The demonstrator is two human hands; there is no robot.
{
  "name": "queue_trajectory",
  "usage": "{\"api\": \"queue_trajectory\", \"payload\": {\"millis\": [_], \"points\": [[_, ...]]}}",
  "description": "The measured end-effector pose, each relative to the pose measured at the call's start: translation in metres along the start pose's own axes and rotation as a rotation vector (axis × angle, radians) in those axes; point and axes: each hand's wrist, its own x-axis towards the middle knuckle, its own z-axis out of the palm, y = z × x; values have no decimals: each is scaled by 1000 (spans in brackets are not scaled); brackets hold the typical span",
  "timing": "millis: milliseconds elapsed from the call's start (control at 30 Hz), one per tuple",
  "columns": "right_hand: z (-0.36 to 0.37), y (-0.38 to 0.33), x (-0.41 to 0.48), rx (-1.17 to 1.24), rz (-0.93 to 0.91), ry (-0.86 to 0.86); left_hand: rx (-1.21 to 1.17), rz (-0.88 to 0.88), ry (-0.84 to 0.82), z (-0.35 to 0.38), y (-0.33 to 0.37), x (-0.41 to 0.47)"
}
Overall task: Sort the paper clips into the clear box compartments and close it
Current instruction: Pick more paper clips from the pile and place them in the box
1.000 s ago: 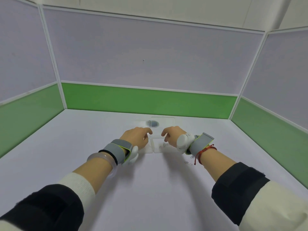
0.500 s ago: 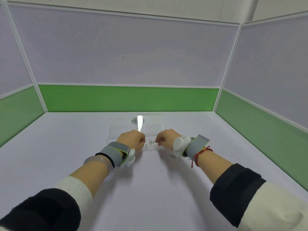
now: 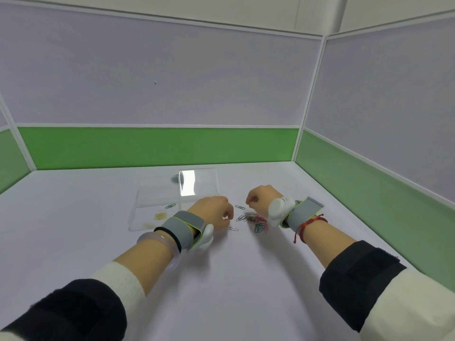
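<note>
On the left of the white counter [image 3: 73,217] lies the clear box [image 3: 157,205], open, its lid [image 3: 198,182] laid back behind it and catching glare. A green clip [image 3: 170,206] rests in it, and something yellow [image 3: 160,216] sits in a nearer compartment; it is too small to name.

Next comes the left hand [image 3: 214,214], held just right of the box and low over the counter. Its fingers [image 3: 227,215] are curled in, but whether they pinch a clip cannot be told. A lone silver clip [image 3: 233,229] lies just beneath them, and another green one [image 3: 239,207] lies between the two hands.

Right of that sits the pile [image 3: 254,220] of loose clips, silver, red, pink and green, tangled together. The right hand [image 3: 261,199] hovers just behind the pile, fingers curled; what it holds, if anything, is hidden.

The clips are probably light, stiff wire, thin and flat against the counter, so they will likely slide rather than lift. A fingertip pinch at one rounded end, or dragging a clip clear of the tangle first, should serve. Most sorting remains.
</note>
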Motion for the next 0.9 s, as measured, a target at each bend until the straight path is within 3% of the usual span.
{"api": "queue_trajectory", "payload": {"millis": [233,667,900], "points": [[4,30,-9,-7,60,-32,99,26,-108,15,14,14],[24,27,4,33,-70,15,50,-77,11,21,22,20],[36,5,21,-63,-111,-84,-38,-112,46,12,11,16]]}}
